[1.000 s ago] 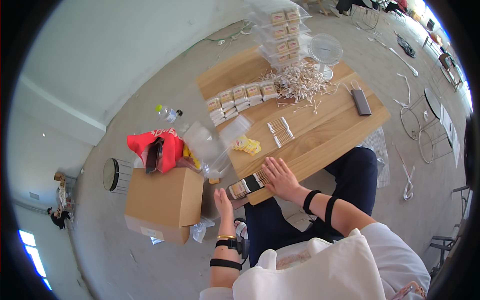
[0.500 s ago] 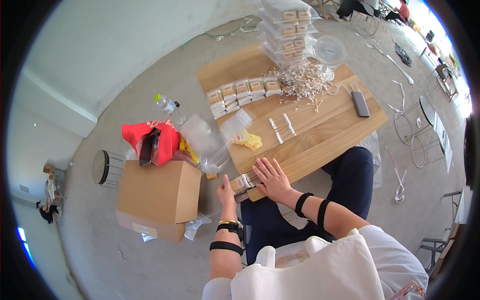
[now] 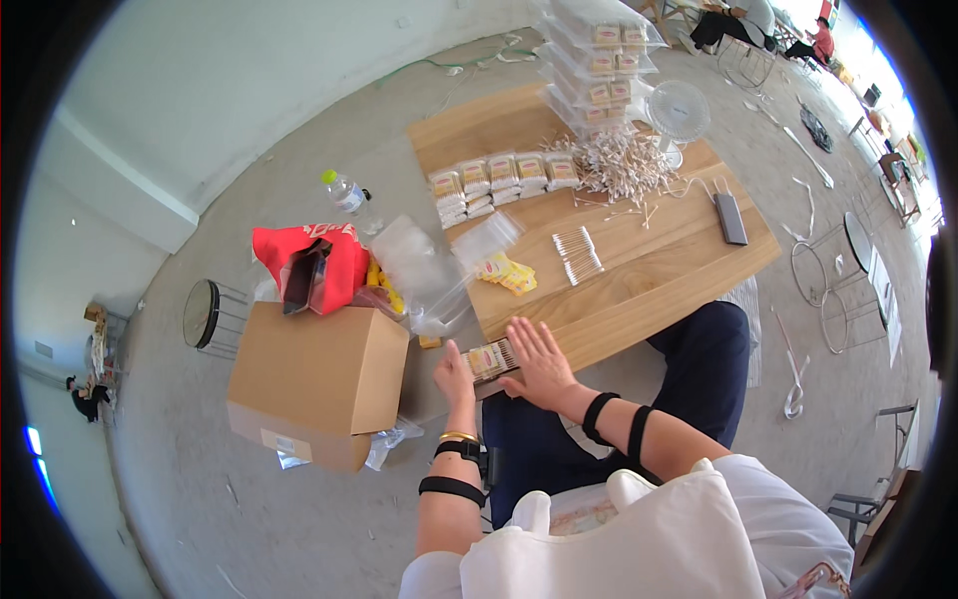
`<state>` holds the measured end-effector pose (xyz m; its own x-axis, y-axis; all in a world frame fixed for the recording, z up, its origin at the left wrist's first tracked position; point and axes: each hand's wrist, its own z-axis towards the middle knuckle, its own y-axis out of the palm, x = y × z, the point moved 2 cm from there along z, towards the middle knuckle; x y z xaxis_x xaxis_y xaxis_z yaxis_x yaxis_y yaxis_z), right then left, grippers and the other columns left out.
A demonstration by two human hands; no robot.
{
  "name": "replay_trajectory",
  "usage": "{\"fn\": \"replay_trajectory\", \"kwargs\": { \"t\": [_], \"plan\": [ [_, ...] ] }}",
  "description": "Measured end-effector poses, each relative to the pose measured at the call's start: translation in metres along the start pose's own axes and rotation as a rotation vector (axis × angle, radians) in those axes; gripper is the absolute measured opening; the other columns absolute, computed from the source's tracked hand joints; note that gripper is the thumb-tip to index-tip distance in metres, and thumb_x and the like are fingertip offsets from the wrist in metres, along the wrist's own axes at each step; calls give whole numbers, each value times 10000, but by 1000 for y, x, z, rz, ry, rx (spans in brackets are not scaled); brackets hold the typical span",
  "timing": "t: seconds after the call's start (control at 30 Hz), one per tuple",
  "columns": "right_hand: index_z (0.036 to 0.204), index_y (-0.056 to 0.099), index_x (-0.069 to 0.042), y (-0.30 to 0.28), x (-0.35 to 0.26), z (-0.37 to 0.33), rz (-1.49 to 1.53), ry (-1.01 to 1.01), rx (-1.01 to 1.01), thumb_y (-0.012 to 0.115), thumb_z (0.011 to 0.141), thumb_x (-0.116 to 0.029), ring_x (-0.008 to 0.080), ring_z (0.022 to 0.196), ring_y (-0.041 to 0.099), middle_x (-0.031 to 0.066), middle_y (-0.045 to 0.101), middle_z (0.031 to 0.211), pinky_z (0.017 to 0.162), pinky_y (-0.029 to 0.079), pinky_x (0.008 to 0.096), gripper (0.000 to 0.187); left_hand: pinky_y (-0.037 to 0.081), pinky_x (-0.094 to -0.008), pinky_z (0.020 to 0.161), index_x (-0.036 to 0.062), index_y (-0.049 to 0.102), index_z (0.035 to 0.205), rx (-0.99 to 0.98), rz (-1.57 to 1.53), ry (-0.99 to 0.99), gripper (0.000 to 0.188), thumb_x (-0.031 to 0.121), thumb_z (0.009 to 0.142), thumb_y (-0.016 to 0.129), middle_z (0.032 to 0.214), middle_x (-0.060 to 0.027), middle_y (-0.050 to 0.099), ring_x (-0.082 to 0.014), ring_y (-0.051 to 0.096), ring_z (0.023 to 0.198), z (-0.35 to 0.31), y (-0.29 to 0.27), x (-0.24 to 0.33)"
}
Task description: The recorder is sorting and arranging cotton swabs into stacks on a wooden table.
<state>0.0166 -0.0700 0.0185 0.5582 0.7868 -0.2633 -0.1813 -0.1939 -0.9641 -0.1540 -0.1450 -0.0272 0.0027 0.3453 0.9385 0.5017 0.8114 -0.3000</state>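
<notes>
At the table's near left corner my left hand [image 3: 455,375] grips a small clear bag of cotton swabs [image 3: 487,361] with a printed card inside. The thumb is raised along the bag's side and the other fingers are partly hidden. My right hand [image 3: 542,371] lies flat with fingers stretched out, its edge against the bag's right end and the swab tips there. Farther up the table is a short double row of loose cotton swabs [image 3: 578,256]. Left of that row, yellow cards [image 3: 507,273] lie fanned out next to clear empty bags [image 3: 487,240].
Filled swab packs [image 3: 504,178] line the table's far left, beside a heap of loose swabs [image 3: 625,165], stacked bags of packs [image 3: 602,65], a small fan [image 3: 679,112] and a grey power bank [image 3: 730,219]. A cardboard box [image 3: 314,374] with a red bag [image 3: 314,265] stands left.
My right hand has moved slightly left toward the bag, and the exposed swabs between the hands now show as a shorter stretch. The whole view has shifted a little.
</notes>
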Motion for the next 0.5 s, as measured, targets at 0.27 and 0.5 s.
{"fn": "replay_trajectory", "kwargs": {
  "t": [0.27,0.5],
  "plan": [
    [1537,220,75,-3,-21,1,-108,-72,-107,483,920,-661,310,1539,130,196,216,1633,1252,76,458,996,459,-384,611,-71,609,721,-63,108,138,633,486,1015,543,638,-95,621,-146,524,612,-3,-3,3],
    [1506,331,30,7,6,10,57,-145,69,491,941,-604,326,1509,208,165,292,1603,1236,158,461,865,503,-420,743,-65,656,842,49,253,228,643,507,1043,441,792,-195,677,-282,646,757,16,-12,-18]
  ]
}}
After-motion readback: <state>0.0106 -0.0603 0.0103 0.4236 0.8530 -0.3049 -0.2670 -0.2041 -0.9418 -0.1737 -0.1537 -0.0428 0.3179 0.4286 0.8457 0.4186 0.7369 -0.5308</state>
